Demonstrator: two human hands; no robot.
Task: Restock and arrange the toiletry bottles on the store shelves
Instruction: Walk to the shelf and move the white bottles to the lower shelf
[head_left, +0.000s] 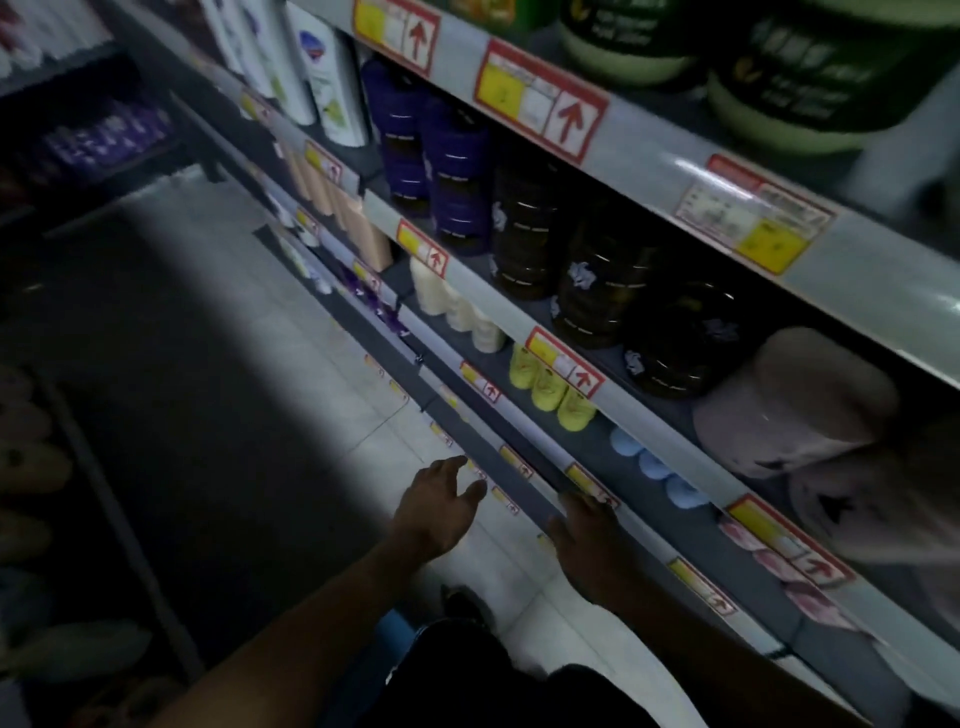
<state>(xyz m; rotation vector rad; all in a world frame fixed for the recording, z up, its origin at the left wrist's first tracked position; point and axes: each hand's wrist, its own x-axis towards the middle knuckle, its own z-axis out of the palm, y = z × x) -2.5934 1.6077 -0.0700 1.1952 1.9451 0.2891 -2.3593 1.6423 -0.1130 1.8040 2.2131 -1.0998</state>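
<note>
Shelving runs diagonally from far left to near right, each shelf edge carrying red-and-yellow price tags with arrows. On the upper middle shelf stand white bottles at the far left, then purple jars, dark jars and, at the near right, pale pinkish tubs. Above them sit large green-and-white tubs. The shelf below holds peach bottles, cream bottles, yellow-capped bottles, blue-capped bottles and pink items, all close behind the front lip of their shelf.

The left hand hangs open over the pale tiled floor, fingers spread and holding nothing, just left of the lowest shelf lips. The right hand lies with its fingers against the edge of a low shelf; its fingers are loosely curled there and hold no bottle. The blue-capped bottles are the nearest stock, just up and right of the right hand, one shelf level higher; the yellow-capped ones lie farther along to the left.

The projecting shelf lips overhang each other, leaving narrow gaps between levels. The aisle floor left of the shelving is open, bounded at the far left by another dim rack. The view is dark and blurred, so labels cannot be read.
</note>
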